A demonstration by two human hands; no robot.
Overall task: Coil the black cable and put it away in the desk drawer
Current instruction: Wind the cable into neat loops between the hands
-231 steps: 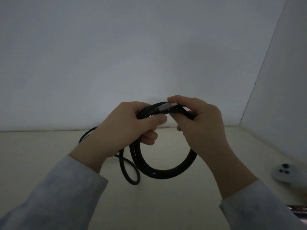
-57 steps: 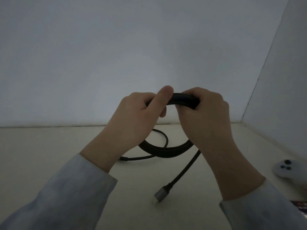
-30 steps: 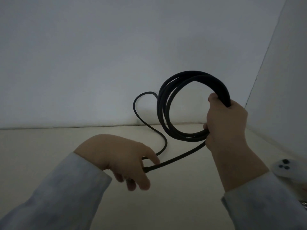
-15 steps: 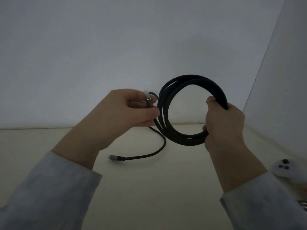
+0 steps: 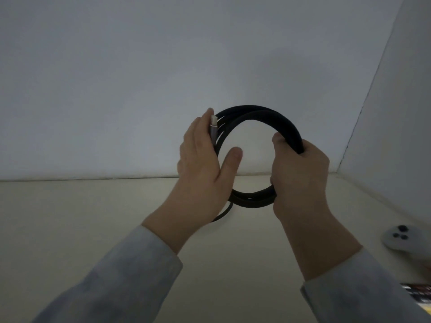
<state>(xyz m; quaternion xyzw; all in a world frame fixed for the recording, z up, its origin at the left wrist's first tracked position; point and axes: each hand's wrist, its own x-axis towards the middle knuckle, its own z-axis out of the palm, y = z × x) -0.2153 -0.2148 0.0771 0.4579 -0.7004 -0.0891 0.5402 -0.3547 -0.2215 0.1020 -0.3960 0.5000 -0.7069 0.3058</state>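
Observation:
The black cable (image 5: 263,114) is wound into an upright ring of several loops, held in the air above the pale desk top (image 5: 81,229). My right hand (image 5: 299,176) is closed around the ring's right side. My left hand (image 5: 203,169) presses against its left side, fingers pinning a silver plug (image 5: 213,128) flat along the loops, thumb reaching inside the ring. A short loose length of cable (image 5: 221,214) trails down from under my left hand. No drawer is in view.
A grey controller with dark buttons (image 5: 403,238) lies at the right edge of the desk. A dark printed item (image 5: 418,293) shows at the bottom right corner. White walls stand behind and to the right, meeting in a corner (image 5: 338,171).
My left hand has carried the silver plug up and laid it against the coil's left side. The tail with the other plug that lay on the desk is now hidden behind my left hand.

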